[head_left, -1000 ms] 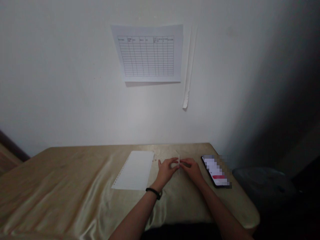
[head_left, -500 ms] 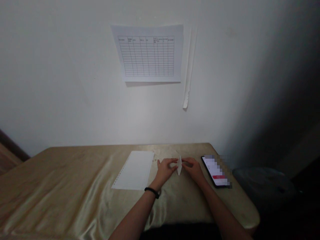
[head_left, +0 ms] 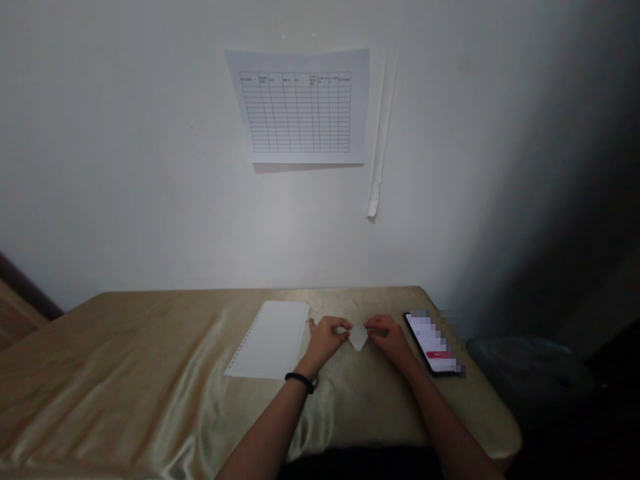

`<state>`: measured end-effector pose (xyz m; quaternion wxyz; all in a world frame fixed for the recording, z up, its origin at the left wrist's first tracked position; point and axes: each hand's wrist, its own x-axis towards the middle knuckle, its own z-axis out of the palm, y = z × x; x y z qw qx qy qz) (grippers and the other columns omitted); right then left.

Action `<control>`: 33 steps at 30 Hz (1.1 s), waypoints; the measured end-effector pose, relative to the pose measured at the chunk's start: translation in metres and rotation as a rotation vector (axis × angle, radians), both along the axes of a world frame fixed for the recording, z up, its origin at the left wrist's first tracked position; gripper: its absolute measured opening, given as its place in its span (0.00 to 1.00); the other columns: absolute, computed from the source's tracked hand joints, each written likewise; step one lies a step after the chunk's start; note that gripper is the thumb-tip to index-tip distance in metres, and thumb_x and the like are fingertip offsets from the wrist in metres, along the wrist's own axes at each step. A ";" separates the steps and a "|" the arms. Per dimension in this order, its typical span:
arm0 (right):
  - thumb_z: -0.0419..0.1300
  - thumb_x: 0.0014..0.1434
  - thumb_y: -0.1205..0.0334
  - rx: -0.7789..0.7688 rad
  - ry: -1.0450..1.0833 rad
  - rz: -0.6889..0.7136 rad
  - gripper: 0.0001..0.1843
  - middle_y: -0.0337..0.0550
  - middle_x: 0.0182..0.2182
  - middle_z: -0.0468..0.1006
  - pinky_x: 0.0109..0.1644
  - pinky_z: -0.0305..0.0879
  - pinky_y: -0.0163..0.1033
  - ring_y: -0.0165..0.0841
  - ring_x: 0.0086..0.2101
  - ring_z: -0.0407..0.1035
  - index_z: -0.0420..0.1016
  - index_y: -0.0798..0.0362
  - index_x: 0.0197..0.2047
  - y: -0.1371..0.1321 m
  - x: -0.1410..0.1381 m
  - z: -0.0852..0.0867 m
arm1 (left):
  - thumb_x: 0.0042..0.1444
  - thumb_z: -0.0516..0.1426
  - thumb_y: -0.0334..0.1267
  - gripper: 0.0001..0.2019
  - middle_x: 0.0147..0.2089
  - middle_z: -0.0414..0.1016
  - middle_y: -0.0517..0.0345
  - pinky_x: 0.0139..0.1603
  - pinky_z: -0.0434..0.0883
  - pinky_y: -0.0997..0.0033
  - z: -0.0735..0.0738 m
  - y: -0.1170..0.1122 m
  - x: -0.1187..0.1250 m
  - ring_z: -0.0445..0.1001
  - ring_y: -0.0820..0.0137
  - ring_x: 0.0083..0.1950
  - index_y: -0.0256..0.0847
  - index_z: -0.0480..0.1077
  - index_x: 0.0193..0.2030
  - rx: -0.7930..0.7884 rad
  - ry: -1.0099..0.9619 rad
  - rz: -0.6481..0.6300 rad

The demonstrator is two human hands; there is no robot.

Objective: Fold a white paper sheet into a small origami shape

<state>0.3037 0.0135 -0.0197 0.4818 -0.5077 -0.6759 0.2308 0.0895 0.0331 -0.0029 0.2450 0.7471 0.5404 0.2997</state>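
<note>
Between my two hands is a small folded piece of white paper [head_left: 358, 336], diamond-shaped from here. My left hand [head_left: 327, 340] pinches its left corner between thumb and fingers, with the little finger sticking out. On the opposite corner, my right hand [head_left: 389, 336] grips the paper the same way. A black band circles my left wrist. Just left of my left hand lies a blank white loose-leaf sheet [head_left: 273, 339] with punched holes along its left edge.
A phone [head_left: 433, 343] with a lit screen lies right of my right hand, near the edge of the satin-covered table [head_left: 125, 373]. On the wall behind hang a printed table sheet [head_left: 300, 110] and a narrow white strip [head_left: 380, 140]. A dark rounded object [head_left: 530, 373] stands beyond the table's right side.
The folded paper was a narrow, nearly edge-on shape and is now spread into a wider, flatter diamond. My hands have moved slightly apart, both still gripping it.
</note>
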 end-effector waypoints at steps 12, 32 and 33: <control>0.61 0.49 0.70 0.017 -0.157 0.088 0.14 0.44 0.37 0.82 0.51 0.66 0.45 0.39 0.43 0.72 0.85 0.46 0.35 0.001 0.008 -0.006 | 0.55 0.61 0.35 0.07 0.49 0.82 0.62 0.67 0.27 0.27 0.009 -0.002 -0.011 0.71 0.59 0.59 0.52 0.79 0.37 0.044 0.112 -0.131; 0.64 0.52 0.68 -0.006 -0.328 0.085 0.09 0.41 0.39 0.80 0.59 0.60 0.49 0.38 0.46 0.70 0.84 0.44 0.31 -0.007 0.000 0.000 | 0.58 0.62 0.42 0.05 0.54 0.79 0.60 0.68 0.28 0.28 0.009 -0.008 -0.005 0.69 0.59 0.60 0.52 0.78 0.41 0.095 0.172 -0.174; 0.64 0.52 0.67 -0.007 -0.335 0.086 0.09 0.41 0.39 0.80 0.59 0.60 0.48 0.39 0.46 0.70 0.84 0.44 0.31 -0.007 -0.001 0.001 | 0.58 0.62 0.42 0.07 0.54 0.79 0.60 0.68 0.28 0.28 0.008 -0.008 -0.005 0.69 0.58 0.61 0.53 0.78 0.43 0.095 0.181 -0.173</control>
